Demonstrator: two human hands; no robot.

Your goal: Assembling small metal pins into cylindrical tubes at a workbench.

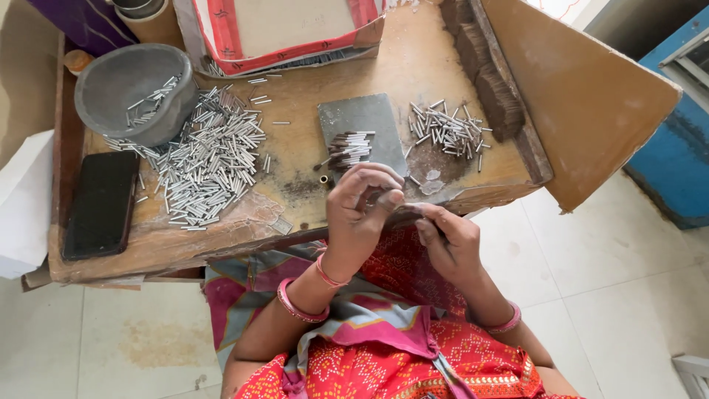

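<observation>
Left hand (360,210) curled, fingertips pinched on a small thin piece; its kind cannot be told, since the fingers cover most of it. Right hand (450,238) closed around a dark narrow object, meeting the left hand just off the near edge of the counter (295,155), above the lap.

Landmark: grey slab (362,129) at mid-counter. On its near part lies a small bundle of dark-tipped sticks (349,148), apparently the finished pieces. Right of the slab, a loose scatter of silver tubes (447,129). Left of the slab, a much larger heap of silver tubes (207,159), spilling from beside a grey bowl (129,92) with a few more inside.

Judgement: early stage. Few pieces done, most tubes untouched.

Edges: a dark brush-like block (491,74) and a board wall bound the right of the slab; a red-trimmed box (288,29) stands beyond it; a black phone (100,203) lies far left. Open room is the bare strip between slab and near edge.
</observation>
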